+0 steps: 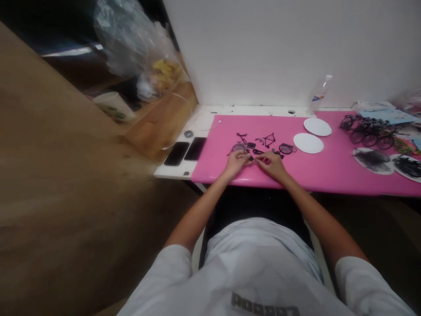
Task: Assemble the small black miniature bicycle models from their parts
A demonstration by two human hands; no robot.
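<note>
Head view, with the clock read from the hands: at 3 o'clock, a white plate (358, 151) with a dark, gauzy heap (375, 159) in it, and just beyond, a second plate (415, 178) bearing black parts (408, 166). Toward 2 o'clock, two more white discs (308, 143), nearly touching, and a clear bottle (318, 95) near the wall (283, 52). At 10 o'clock, a clear plastic bag (128, 35) with yellow stuff (165, 72) inside, and a pale tub (113, 104) with greenish bits in it. Across the white tabletop (204, 120), a pink cover (226, 173); on it, at 12 to 2 o'clock, a dark square (251, 145), a small black frame (269, 139) and a wheel (287, 149). Farther toward 3 o'clock, clustered black miniature bicycles (368, 131). At 9 o'clock, two dark phones (186, 151). Left hand (237, 162) pinched nearly closed on a small dark piece (251, 158), low over the cover; right hand (272, 165) with fingertips just beside that piece, too blurred to tell whether gripping.
</note>
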